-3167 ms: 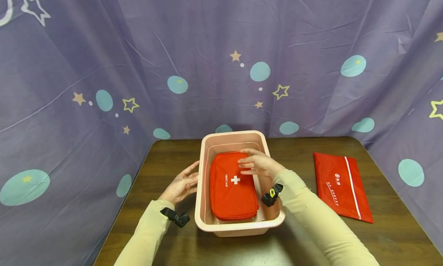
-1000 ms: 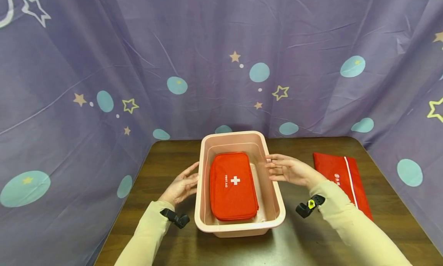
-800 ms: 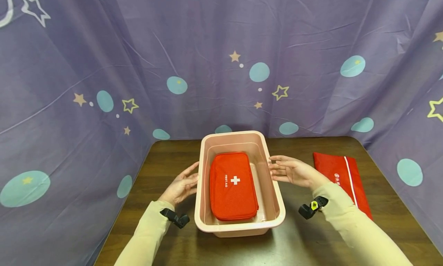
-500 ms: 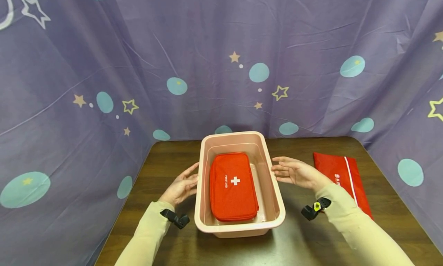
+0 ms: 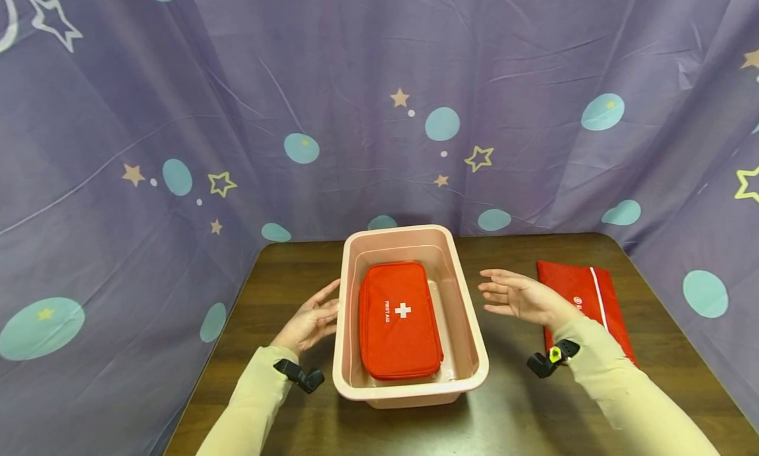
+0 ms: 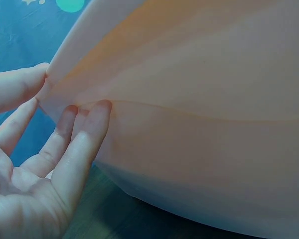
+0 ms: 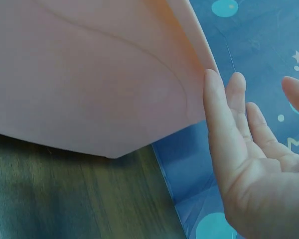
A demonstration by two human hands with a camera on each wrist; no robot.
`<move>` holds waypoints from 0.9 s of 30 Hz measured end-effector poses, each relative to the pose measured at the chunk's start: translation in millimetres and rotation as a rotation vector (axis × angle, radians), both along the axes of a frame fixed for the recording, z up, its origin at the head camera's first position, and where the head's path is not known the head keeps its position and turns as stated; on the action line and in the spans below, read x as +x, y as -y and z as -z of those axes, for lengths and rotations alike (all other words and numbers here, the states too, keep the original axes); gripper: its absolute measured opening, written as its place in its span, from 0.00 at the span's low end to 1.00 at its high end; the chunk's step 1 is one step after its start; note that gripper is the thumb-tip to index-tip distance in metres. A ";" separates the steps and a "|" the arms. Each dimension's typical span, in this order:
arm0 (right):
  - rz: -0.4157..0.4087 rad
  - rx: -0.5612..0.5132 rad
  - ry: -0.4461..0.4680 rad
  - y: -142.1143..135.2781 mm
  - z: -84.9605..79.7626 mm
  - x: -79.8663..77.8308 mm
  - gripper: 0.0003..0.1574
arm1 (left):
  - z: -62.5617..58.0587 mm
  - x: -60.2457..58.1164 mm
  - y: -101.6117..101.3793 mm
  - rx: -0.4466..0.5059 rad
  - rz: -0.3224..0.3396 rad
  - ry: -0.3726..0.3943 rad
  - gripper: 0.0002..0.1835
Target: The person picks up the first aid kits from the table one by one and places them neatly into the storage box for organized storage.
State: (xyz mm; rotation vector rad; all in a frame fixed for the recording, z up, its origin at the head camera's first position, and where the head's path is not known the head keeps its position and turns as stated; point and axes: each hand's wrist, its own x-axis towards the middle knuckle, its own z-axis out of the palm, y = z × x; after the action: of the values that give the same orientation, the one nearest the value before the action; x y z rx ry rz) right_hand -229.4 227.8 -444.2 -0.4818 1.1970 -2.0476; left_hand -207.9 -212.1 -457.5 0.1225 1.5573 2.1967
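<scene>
A pink plastic bin (image 5: 415, 391) stands on the table with a red first aid pouch (image 5: 398, 344) lying flat inside, its white cross facing up. My left hand (image 5: 309, 321) is at the bin's left side. In the left wrist view its fairly straight fingertips (image 6: 97, 117) meet the outer wall, with the thumb at the rim. To the right of the bin, my right hand (image 5: 528, 300) hovers with nothing in it, fingers extended and a gap between them and the rim. The right wrist view shows that hand (image 7: 259, 169) overlapping the bin's edge.
A flat red document pouch (image 5: 578, 279) with white print and a white stripe lies at the table's right, partly hidden by my right forearm. The wooden table (image 5: 504, 252) ends at a purple curtain (image 5: 356, 67) with stars and ovals.
My right hand has come out from over the first aid pouch, passed the bin's right rim and moved further right. The left hand and the bin have stayed in place.
</scene>
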 end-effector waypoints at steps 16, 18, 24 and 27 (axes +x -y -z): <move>0.033 0.012 0.008 -36.6 8.1 6.2 0.28 | -1.3 0.0 -0.1 0.009 0.001 -0.001 0.37; 0.033 0.009 0.014 -42.3 9.0 7.3 0.29 | -0.9 0.0 -0.1 0.007 0.000 -0.001 0.37; 0.060 0.021 0.044 -60.7 11.1 9.5 0.29 | 0.0 0.5 0.5 -0.002 -0.002 -0.003 0.37; 0.063 0.005 0.055 -70.7 11.9 10.2 0.30 | 0.3 0.9 0.2 -0.001 -0.002 -0.006 0.37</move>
State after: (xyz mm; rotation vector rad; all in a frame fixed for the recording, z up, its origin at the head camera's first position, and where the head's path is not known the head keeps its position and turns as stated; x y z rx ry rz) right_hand -219.2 298.5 -456.1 -0.3876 1.1983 -2.0970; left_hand -207.1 -212.3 -457.8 0.1278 1.5620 2.1991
